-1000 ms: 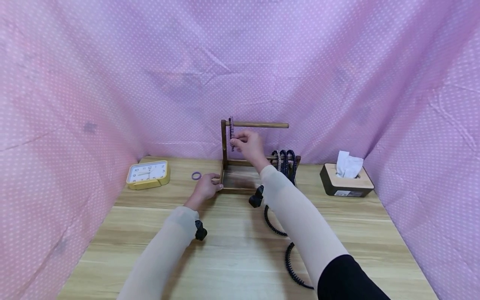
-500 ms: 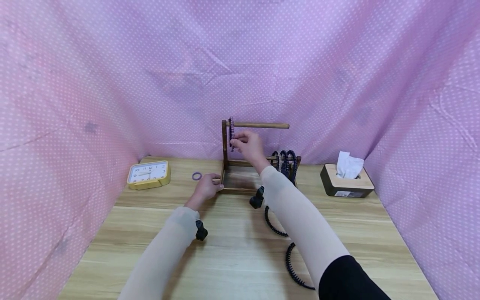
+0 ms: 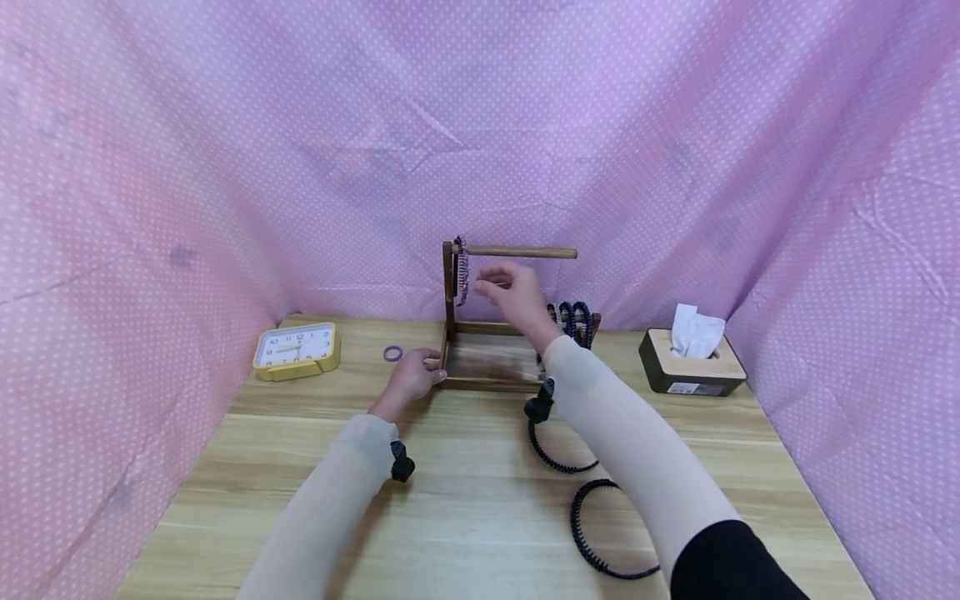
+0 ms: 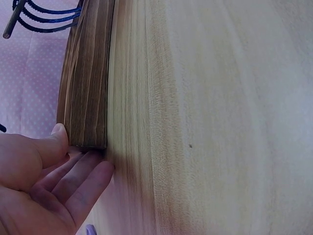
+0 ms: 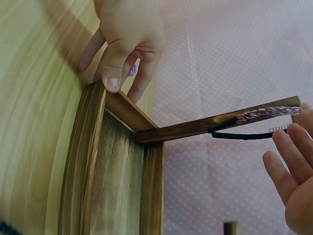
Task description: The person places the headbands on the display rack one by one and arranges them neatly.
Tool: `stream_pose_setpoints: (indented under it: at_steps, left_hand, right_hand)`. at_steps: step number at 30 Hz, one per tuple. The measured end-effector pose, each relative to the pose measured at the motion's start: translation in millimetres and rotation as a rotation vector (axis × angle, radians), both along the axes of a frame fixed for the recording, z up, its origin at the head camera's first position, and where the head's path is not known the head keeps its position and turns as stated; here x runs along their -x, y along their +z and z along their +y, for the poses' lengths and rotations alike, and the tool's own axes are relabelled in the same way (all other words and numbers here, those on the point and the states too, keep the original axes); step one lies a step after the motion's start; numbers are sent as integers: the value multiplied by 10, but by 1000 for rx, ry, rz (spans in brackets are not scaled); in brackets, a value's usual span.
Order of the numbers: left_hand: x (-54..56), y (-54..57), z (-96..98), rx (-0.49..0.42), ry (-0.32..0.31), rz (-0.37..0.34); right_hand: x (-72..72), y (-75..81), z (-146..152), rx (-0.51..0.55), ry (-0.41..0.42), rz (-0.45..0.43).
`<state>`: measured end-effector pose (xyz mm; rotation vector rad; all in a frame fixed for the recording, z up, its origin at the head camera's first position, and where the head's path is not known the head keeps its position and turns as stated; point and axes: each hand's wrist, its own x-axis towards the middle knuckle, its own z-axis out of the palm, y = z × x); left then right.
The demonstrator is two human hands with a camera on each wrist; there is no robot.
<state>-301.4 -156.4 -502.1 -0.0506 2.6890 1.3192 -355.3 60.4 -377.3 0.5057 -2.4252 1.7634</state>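
A dark wooden rack [image 3: 487, 384] stands at the back of the table, with an upper rod [image 3: 532, 252] and a lower one. At the upper rod's left end, against the post, hangs a sparkly pinkish headband [image 3: 462, 271] with a dark inner side. My right hand [image 3: 517, 296] is just right of it, fingers loosely spread and holding nothing. My left hand [image 3: 412, 373] grips the rack's front left corner; in the left wrist view its thumb lies on the wood and the fingers reach round the end. Several dark headbands [image 3: 583, 321] hang on the lower rod, partly behind the right wrist.
Two black toothed headbands lie on the table: a nearer one [image 3: 576, 521] and a farther one [image 3: 537, 447], both partly under the right arm. A purple ring [image 3: 386, 354] lies left of the rack. A yellow clock [image 3: 296, 348] stands far left, a tissue box [image 3: 693, 373] far right.
My right hand has let go of the sparkly headband and drawn back to the right. The headband now hangs from the upper rod, slightly turned. My left hand has stayed on the rack corner.
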Motion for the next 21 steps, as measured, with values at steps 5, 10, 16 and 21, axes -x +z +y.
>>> stream_pose_setpoints:
  at_steps: [5,10,16,21]
  left_hand:
    - [9,-2,-4,-8,-4,-11]
    - [-18,22,1,-25,-16,-11]
    - [-59,60,13,-7,-28,0]
    - [-20,60,5,-22,-8,-23]
  right_hand:
    - [-186,76,315,-70,35,62]
    - [-461,61,730,-140,44,81]
    - [-893,-50,1246,-222,38,65]
    - [-1276,-221,1561,-277,55,33]
